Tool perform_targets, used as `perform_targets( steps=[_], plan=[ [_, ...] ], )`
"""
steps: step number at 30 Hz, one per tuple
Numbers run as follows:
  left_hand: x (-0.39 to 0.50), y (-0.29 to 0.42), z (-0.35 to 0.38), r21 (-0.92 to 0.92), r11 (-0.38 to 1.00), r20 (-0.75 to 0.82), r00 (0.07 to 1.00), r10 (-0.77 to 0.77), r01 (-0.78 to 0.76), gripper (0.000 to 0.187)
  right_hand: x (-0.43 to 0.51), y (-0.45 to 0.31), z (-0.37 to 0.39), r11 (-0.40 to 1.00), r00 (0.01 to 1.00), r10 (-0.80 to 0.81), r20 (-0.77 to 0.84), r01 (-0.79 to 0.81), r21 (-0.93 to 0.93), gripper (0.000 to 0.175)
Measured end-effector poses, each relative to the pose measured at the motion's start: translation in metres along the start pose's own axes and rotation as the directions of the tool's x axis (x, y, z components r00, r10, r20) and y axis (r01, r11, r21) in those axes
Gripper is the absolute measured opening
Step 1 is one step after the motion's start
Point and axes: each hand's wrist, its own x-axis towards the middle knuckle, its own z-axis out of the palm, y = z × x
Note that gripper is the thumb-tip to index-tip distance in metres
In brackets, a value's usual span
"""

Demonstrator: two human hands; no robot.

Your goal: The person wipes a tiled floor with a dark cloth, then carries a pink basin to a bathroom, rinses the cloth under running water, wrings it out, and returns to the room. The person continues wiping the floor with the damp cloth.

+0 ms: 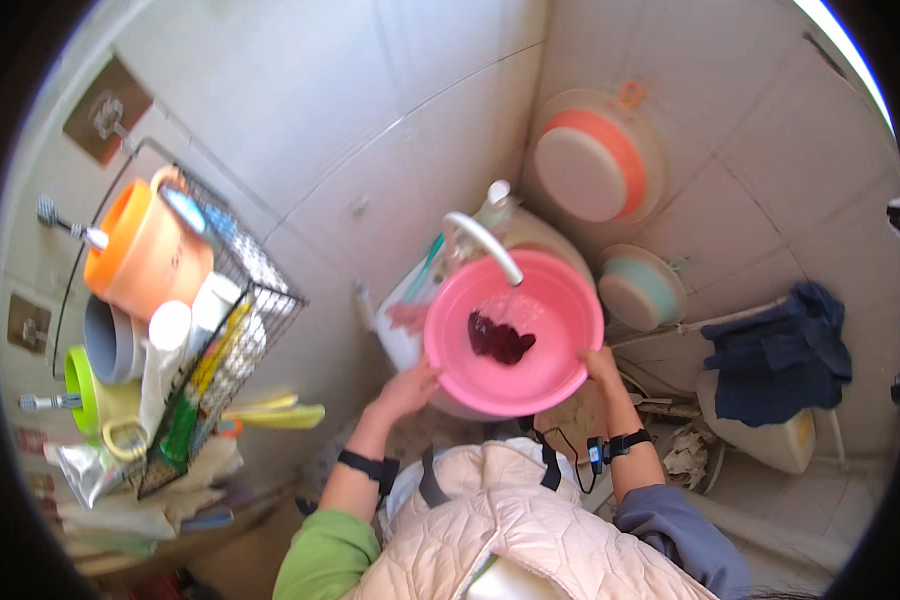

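Note:
A round pink plastic basin (547, 386) sits under a curved white faucet (487, 244), tilted a little towards me. Inside it a dark red piece of wet cloth (499, 339) lies in shallow water, just below the spout, where water appears to fall. My left hand (414, 388) grips the basin's rim at its lower left, and my right hand (598, 366) grips the rim at its right. The thumbs rest on the rim; the other fingers are partly hidden under it. What supports the basin is mostly hidden beneath it.
A wire basket (259, 300) with orange cups (150, 255), tubes and toothbrushes hangs on the left wall. Two collapsible basins, one orange-banded (592, 169) and one green-banded (640, 289), hang on the right wall. A dark blue cloth (780, 360) hangs at right above a pale plastic container (795, 442).

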Motion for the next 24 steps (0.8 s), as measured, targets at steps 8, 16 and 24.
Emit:
perform_targets(
  steps=[8,16,24],
  plan=[
    [0.010,-0.026,0.000,0.079,0.989,0.127,0.985,0.112,-0.123,0.042,-0.003,-0.002,0.013,0.969,0.995,-0.047,-0.086,0.025,-0.245,0.038],
    [0.037,-0.066,0.013,0.275,0.944,0.211,0.970,0.123,-0.180,0.044,-0.034,-0.032,0.008,0.989,0.989,0.107,-0.107,-0.117,-0.095,0.038],
    [0.032,-0.071,0.016,0.312,0.947,0.217,0.976,0.003,-0.072,0.048,-0.036,-0.032,0.009,0.991,0.989,0.096,-0.114,-0.106,-0.079,0.040]
  ],
)
